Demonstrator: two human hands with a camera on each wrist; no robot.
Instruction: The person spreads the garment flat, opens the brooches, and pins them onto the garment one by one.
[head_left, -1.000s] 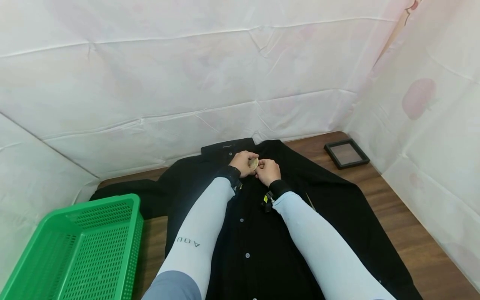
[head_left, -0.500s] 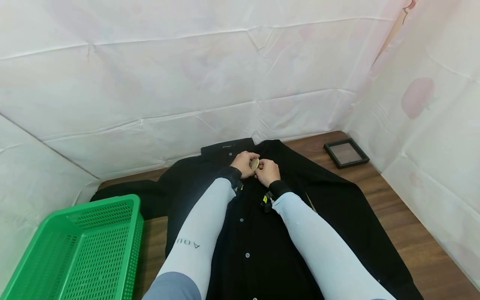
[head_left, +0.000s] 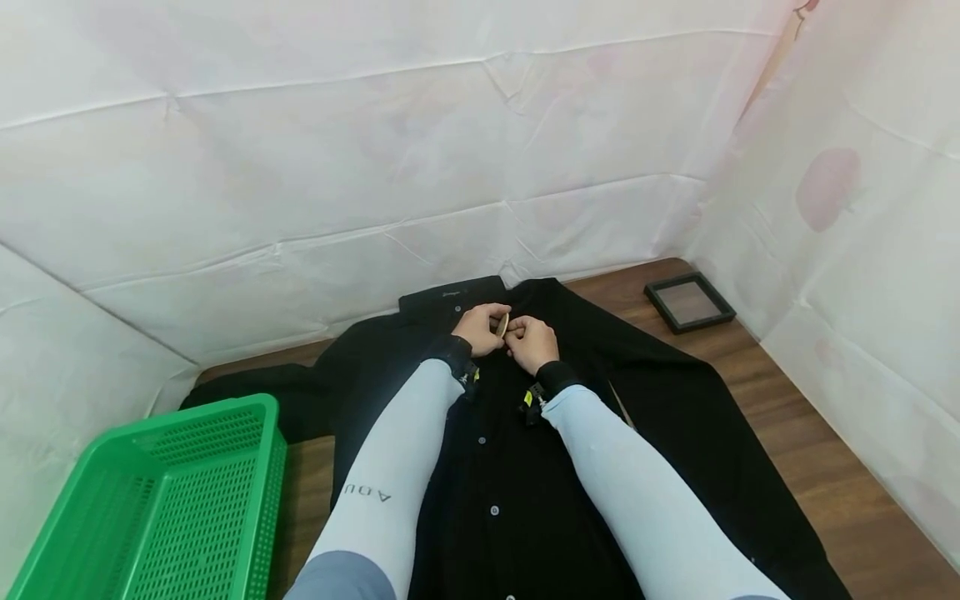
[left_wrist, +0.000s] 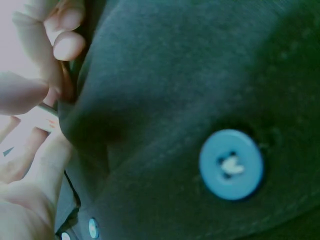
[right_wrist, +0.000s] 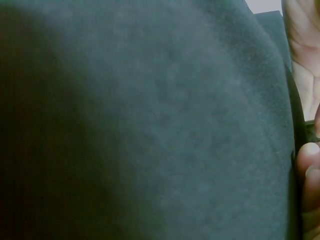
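A black buttoned shirt (head_left: 555,483) lies spread on the wooden table, collar at the far side. Over its upper front, my left hand (head_left: 476,328) holds a thin round gold-coloured badge (head_left: 503,326), seen nearly edge-on. Close beside it my right hand (head_left: 536,344) has its fingers bent and pinches the shirt cloth; its fingertips are near the badge's edge. In the left wrist view both hands meet at a raised fold, with a shirt button (left_wrist: 231,165) in front. The right wrist view is mostly cloth, with fingertips (right_wrist: 311,167) at its right edge. The badge's back is hidden.
A green plastic basket (head_left: 274,425) stands at the left and borders the shirt's sleeve. On the right of the table (head_left: 817,450) lies a square black-framed case (head_left: 690,302) with a see-through middle. White printed curtains (head_left: 360,150) enclose the back and sides.
The badge has turned from showing its face to nearly edge-on. My left hand has shifted slightly left, while the right hand stays almost in place. The head view has shifted a little.
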